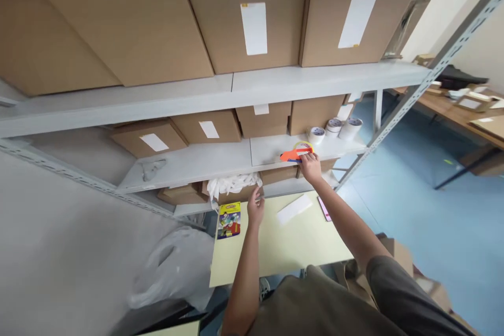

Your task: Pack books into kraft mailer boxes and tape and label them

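Note:
My right hand (310, 166) is closed round an orange tape dispenser (290, 155) with a yellowish roll, at the edge of the middle shelf (275, 148). White tape rolls (316, 135) stand just behind it. Over the far edge of the pale yellow table (271, 252), my left hand (255, 207) is raised with its fingers apart, holding nothing. A colourful yellow and purple packet (229, 220) lies left of that hand. Between my arms is a white sheet (294, 209) on the tabletop, with a pink-edged phone-like object (324, 209) close to my right forearm.
Large cardboard boxes (244, 26) fill the upper shelf, smaller boxes (207, 128) the middle one. White plastic bags (232, 185) hang from a lower box. A grey metal upright (417, 92) bounds the rack's right side. A big translucent bag (173, 268) sits left of the table.

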`<state>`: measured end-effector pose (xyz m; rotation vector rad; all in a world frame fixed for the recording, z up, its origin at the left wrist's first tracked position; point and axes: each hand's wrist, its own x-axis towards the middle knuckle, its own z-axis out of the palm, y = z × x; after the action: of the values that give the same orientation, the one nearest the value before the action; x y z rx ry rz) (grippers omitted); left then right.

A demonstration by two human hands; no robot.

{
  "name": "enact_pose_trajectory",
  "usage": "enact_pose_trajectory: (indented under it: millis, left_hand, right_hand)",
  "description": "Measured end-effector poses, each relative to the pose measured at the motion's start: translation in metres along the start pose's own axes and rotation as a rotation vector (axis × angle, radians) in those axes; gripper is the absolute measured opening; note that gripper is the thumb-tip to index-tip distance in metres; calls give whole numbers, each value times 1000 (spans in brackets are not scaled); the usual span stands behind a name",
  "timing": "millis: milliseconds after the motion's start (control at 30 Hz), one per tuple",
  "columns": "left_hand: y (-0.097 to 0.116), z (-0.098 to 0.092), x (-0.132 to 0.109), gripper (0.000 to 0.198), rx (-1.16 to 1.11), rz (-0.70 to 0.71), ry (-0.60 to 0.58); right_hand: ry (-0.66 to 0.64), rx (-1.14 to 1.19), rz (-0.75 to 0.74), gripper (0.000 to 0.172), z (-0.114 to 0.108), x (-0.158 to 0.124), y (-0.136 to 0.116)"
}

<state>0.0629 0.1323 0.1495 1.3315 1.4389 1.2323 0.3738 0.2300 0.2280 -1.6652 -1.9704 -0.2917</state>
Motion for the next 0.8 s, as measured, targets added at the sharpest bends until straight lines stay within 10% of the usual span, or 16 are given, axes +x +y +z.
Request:
enact_pose_trajectory:
  millis: [167,433,800]
  left_hand:
    - [-29,-8,5,49,-30,5,-61]
    - [-57,-23,-32,51,-26,-61,-173]
    - [-87,-38,-106,49,139,-185,-124]
  right_hand:
    - [9,-84,93,17,-3,-100,-21]
    - [-359,-130,392,10,33,-274,-37]
    - [-849,-102,595,36,78,-380,7]
